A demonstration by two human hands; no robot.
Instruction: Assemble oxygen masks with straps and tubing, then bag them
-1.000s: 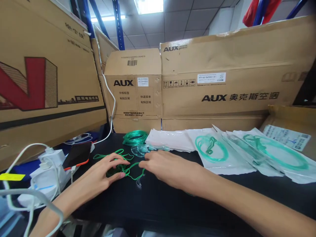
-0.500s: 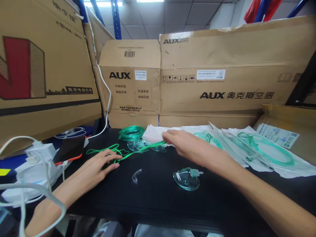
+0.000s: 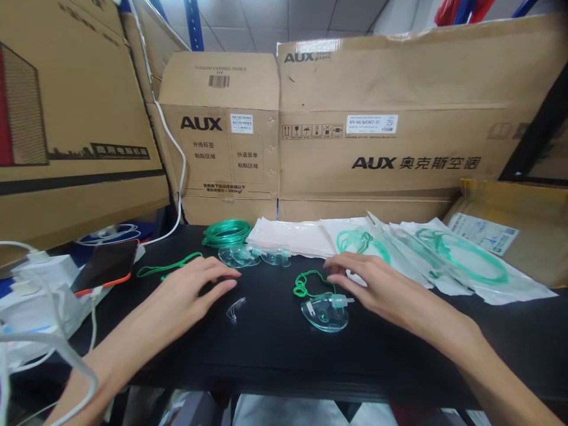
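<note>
From where I stand, a clear plastic mask [image 3: 325, 313] lies on the black table [image 3: 275, 349]. Behind it sits a thin green looped cord [image 3: 300, 288], the right hand [image 3: 361, 278] loosely open beside it. Left of the mask, the left hand [image 3: 197, 287] covers part of another green cord [image 3: 155, 270]; I can't tell its grip.
</note>
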